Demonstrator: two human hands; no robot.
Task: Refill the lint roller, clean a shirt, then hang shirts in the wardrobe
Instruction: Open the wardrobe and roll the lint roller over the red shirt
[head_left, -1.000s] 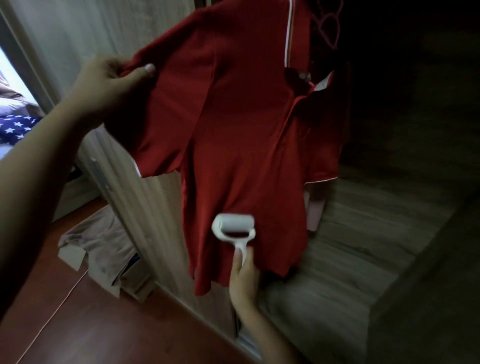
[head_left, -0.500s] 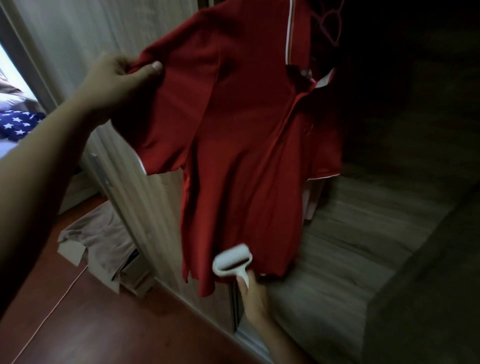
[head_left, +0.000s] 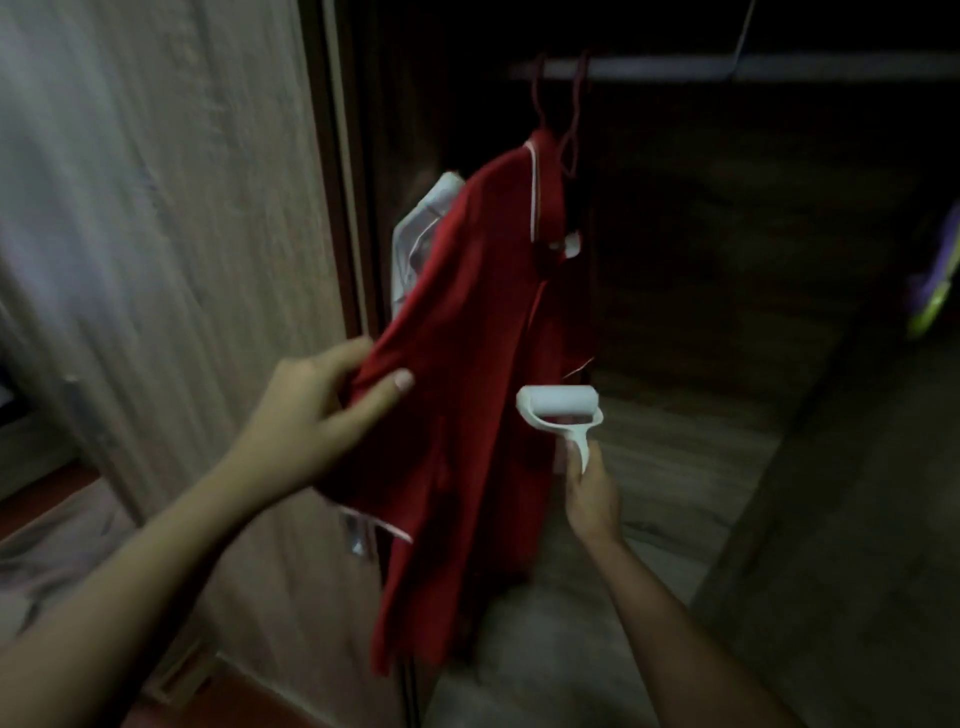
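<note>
A red polo shirt (head_left: 467, 415) with white trim hangs on a red hanger (head_left: 561, 119) from the wardrobe rail (head_left: 727, 67). My left hand (head_left: 311, 410) pinches the shirt's left sleeve and holds it out to the left. My right hand (head_left: 589, 493) grips the handle of a white lint roller (head_left: 558, 408), whose roll sits at the shirt's right edge, about mid-height. A white garment (head_left: 421, 239) hangs partly hidden behind the red shirt.
The wood-grain wardrobe door (head_left: 171, 234) stands to the left. The wardrobe floor (head_left: 649, 467) and dark inside lie behind the shirt. A purple and green item (head_left: 935, 280) shows at the right edge. Grey-pink fabric (head_left: 62, 551) lies on the floor at lower left.
The view has tilted up, so the rail and hanger now show. The roller has gone from the shirt's lower hem up to its right side. My left hand still holds the sleeve.
</note>
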